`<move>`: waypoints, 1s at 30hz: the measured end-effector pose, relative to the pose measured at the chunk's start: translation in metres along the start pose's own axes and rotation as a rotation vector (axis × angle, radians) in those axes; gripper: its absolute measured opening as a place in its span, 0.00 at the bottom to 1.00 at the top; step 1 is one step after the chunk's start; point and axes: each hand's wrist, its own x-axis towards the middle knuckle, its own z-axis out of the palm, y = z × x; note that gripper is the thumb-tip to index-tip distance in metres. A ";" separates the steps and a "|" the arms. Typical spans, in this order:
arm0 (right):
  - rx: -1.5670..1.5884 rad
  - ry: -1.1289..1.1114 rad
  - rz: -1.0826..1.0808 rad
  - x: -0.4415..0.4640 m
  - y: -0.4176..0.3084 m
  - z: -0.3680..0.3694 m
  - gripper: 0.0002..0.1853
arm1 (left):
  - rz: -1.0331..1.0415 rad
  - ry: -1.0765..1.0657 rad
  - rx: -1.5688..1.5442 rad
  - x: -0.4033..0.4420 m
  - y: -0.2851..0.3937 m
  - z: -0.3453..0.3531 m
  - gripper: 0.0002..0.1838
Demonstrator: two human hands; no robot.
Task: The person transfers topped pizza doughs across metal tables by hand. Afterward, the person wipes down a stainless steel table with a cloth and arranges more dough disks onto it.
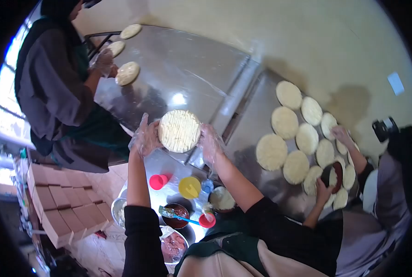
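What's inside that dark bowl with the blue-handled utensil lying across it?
A wet-looking, reddish-brown mixture shows in the dark bowl. The blue-handled utensil hides a strip of it, and the mixture covers the bottom.

Strong fisheye curvature, black corners; windows overexposed at left; glare spot on table; soft wall shadows.

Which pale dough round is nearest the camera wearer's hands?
The ridged dough round, held between the left hand and right hand; the other rounds are by the left co-worker or on the right table.
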 end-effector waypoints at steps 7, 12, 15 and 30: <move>0.023 0.122 0.000 -0.086 -0.009 -0.096 0.23 | 0.020 0.081 0.057 -0.023 -0.090 0.098 0.48; 0.117 0.219 -0.165 -0.142 0.000 -0.166 0.24 | -0.097 0.021 -0.077 -0.025 -0.175 0.163 0.43; 0.244 0.405 -0.131 -0.180 -0.010 -0.172 0.22 | -0.194 0.083 -0.066 0.032 -0.269 0.129 0.41; -0.951 0.853 -0.231 -0.191 0.011 -0.247 0.24 | -0.025 0.047 -0.045 -0.008 -0.299 0.176 0.43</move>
